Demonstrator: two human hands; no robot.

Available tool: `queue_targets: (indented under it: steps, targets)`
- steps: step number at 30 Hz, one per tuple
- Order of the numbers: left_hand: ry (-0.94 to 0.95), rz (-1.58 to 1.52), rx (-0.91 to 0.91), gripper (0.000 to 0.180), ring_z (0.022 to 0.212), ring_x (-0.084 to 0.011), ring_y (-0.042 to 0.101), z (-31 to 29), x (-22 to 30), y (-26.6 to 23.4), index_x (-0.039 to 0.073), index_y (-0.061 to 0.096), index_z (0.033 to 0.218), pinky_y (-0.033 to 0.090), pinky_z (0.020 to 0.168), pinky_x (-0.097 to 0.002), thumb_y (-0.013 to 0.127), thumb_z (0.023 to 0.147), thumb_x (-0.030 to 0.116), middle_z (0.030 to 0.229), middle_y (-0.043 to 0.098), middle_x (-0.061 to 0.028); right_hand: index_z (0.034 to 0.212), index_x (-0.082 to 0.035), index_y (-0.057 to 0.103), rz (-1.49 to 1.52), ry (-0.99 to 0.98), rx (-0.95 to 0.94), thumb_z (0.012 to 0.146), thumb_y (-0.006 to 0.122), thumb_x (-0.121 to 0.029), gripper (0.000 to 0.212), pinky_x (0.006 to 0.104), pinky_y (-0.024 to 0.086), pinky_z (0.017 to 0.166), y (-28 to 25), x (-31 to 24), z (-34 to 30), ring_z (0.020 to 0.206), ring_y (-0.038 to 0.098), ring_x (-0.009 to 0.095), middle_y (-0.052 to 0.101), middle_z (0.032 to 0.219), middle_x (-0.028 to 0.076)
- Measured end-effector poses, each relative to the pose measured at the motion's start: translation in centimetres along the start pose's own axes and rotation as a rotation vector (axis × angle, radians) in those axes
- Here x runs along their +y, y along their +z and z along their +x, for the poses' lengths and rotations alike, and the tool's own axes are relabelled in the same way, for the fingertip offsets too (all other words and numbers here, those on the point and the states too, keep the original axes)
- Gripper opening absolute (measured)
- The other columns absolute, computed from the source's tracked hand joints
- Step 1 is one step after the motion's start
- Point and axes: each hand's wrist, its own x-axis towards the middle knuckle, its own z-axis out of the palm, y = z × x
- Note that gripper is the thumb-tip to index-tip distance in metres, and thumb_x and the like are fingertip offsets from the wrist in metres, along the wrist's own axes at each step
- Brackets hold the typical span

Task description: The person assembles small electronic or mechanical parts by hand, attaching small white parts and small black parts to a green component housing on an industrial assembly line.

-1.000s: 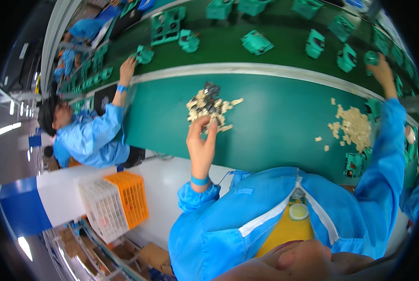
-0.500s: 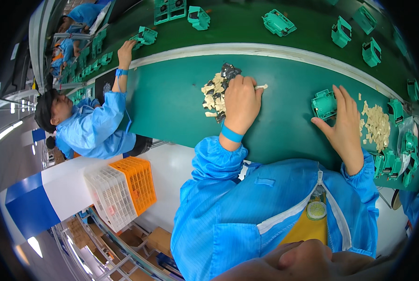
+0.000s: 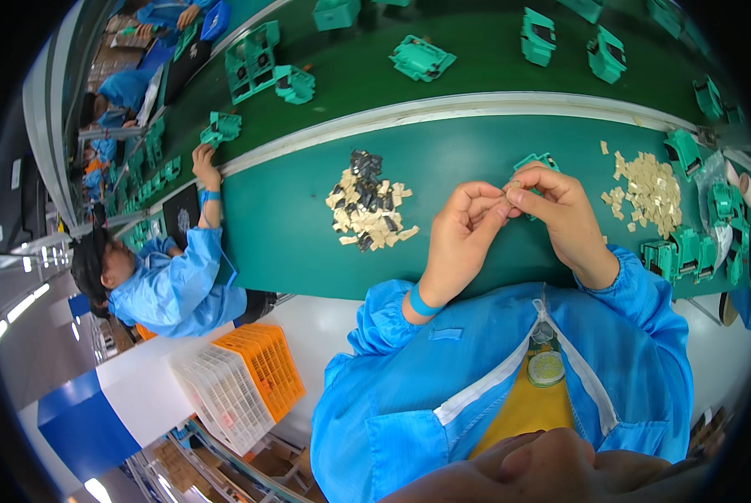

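Observation:
My left hand (image 3: 466,239) and my right hand (image 3: 564,220) meet over the green bench, thumbs and fingertips pinched together. Between them is a small beige piece (image 3: 508,193), mostly covered by the fingers. Behind my right hand, a green plastic housing (image 3: 536,158) lies on the bench, largely hidden. To the left of my hands is a mixed heap of cream and black pieces (image 3: 367,205). A loose pile of small cream pieces (image 3: 654,191) lies right of my right hand.
Beyond a pale rail (image 3: 476,105) runs a dark green conveyor (image 3: 367,71) carrying several green housings. More housings (image 3: 686,247) stand at the bench's right end beside a clear plastic bag (image 3: 711,180). At left, a co-worker (image 3: 166,285) reaches to the conveyor. Plastic crates (image 3: 262,369) stand below.
My left hand has come right from the mixed heap to meet my right hand. My right hand has closed from an open pose beside the housing. Conveyor housings have shifted left; the view has turned slightly.

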Motion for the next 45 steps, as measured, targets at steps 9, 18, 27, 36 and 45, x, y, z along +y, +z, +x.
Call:
queue_targets:
  steps: [9,18,27,36,45]
  targets:
    - [0.298,0.756,-0.257,0.016,0.087,-0.0123,0.066,3.3,1.1,3.9,-0.001,0.069,0.109,0.057,0.076,-0.0269,0.071,0.099,0.011,0.097,0.072,-0.0055,0.104,0.001,0.069,-0.342,0.033,0.124,0.096,0.07,-0.004,0.009,0.0224,0.052,0.069,-4.0,-1.4,-4.5,0.079,0.063,0.005,0.07,0.088,0.001]
    - [-0.009,0.211,-0.155,0.017,0.091,-0.0113,0.067,3.7,-0.6,7.4,-0.002,0.065,0.115,0.056,0.082,-0.0259,0.068,0.1,0.007,0.1,0.072,-0.0076,0.104,0.001,0.068,-0.042,-0.006,0.104,0.098,0.067,-0.004,0.007,0.0211,0.051,0.076,-7.6,-2.1,-5.9,0.085,0.062,0.004,0.069,0.096,0.0]
    - [0.817,1.11,-0.266,0.017,0.082,-0.0277,0.063,5.4,-1.0,9.6,0.006,0.07,0.093,0.049,0.075,-0.0395,0.082,0.081,0.008,0.094,0.066,-0.0072,0.104,0.001,0.069,-0.606,-0.285,0.338,0.095,0.066,-0.003,0.01,0.0314,0.049,0.07,-8.7,-3.1,-7.5,0.084,0.064,0.019,0.064,0.092,0.008]
    - [0.922,1.172,-0.186,0.025,0.081,-0.0273,0.064,5.9,-1.1,11.4,0.006,0.066,0.092,0.045,0.069,-0.0388,0.087,0.078,0.009,0.09,0.069,-0.0077,0.103,0.002,0.068,-0.66,-0.384,0.467,0.096,0.065,-0.002,0.009,0.034,0.051,0.068,-8.8,-3.5,-8.1,0.08,0.066,0.025,0.064,0.093,0.012]
    - [0.929,1.135,-0.266,0.018,0.081,-0.0255,0.064,6.4,-2.1,12.0,0.005,0.071,0.094,0.045,0.072,-0.0378,0.083,0.081,0.008,0.093,0.071,-0.0064,0.103,0.002,0.066,-0.837,-0.509,0.516,0.092,0.066,0.002,0.011,0.037,0.052,0.07,-9.2,-3.3,-8.0,0.083,0.065,0.03,0.063,0.094,0.014]
